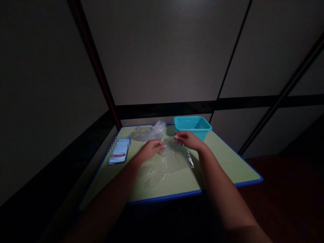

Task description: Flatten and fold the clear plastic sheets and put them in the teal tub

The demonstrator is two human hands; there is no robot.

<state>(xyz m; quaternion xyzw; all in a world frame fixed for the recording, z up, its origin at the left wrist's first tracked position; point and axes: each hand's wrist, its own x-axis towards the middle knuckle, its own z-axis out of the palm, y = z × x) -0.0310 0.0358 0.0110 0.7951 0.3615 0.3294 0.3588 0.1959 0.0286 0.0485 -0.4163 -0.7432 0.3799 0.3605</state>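
Observation:
A clear plastic bag [164, 165] lies flat on the green table [222, 162] in front of me. My left hand [151, 148] pinches the bag's far edge on the left, fingers closed. On the right, my right hand [187, 139] pinches the same far edge. The two hands are a short gap apart, both just above the tabletop.
A teal plastic tub [192, 126] stands at the table's back edge, right behind my right hand. A pile of crumpled clear plastic [149, 132] lies at the back left. A phone [118, 152] rests near the left edge. Dark panelled walls surround the table.

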